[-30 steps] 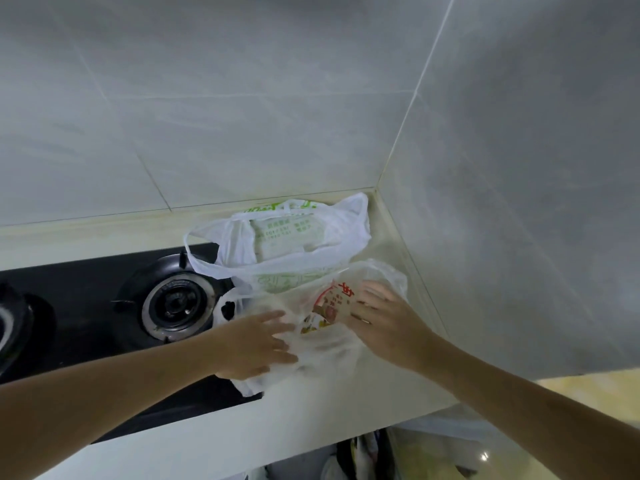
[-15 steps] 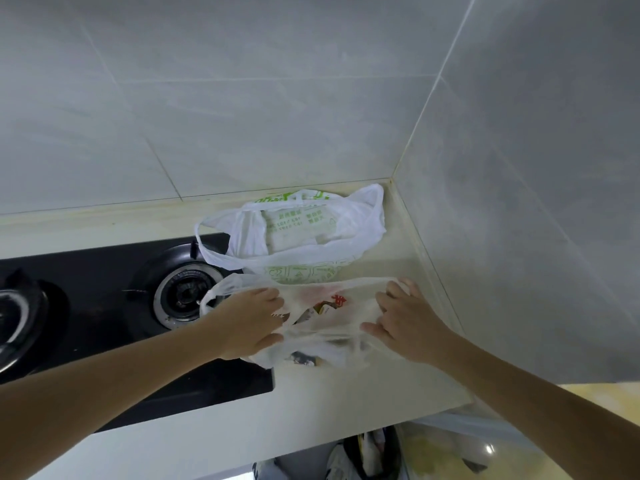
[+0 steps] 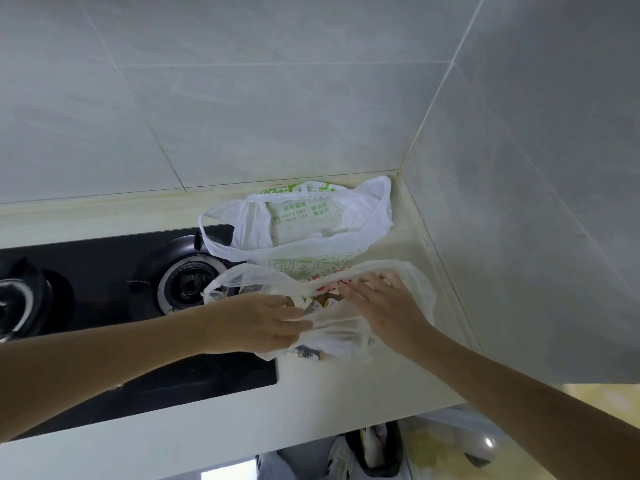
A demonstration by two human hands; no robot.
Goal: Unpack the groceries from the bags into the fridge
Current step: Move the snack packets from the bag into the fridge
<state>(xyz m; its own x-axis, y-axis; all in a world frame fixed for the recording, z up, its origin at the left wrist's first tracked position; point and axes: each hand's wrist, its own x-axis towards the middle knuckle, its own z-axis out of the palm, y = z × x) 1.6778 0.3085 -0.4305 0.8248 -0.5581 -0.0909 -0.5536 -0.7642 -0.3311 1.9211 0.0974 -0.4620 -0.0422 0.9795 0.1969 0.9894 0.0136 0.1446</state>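
Two thin white plastic grocery bags lie on the counter in the corner. The near bag point(image 3: 417, 282), with red print, is held open between both hands. My left hand point(image 3: 256, 322) pinches its near rim. My right hand point(image 3: 384, 308) reaches into the bag's mouth with fingers spread against the far rim. Packaged items point(image 3: 318, 301) show inside it, too crumpled to identify. The far bag point(image 3: 311, 223), with green print, stands behind it against the wall, its handles loose. The fridge is out of view.
A black gas hob point(image 3: 104, 271) with a burner point(image 3: 188, 284) lies left of the bags; the near bag overlaps its right edge. Tiled walls close the back and right side. The white counter point(image 3: 329, 393) ends just below my arms, with bags on the floor point(image 3: 374, 452) underneath.
Both hands have spread the near bag's mouth apart. My right hand moved from the bag's outside into its opening, and my left took hold of the near rim.
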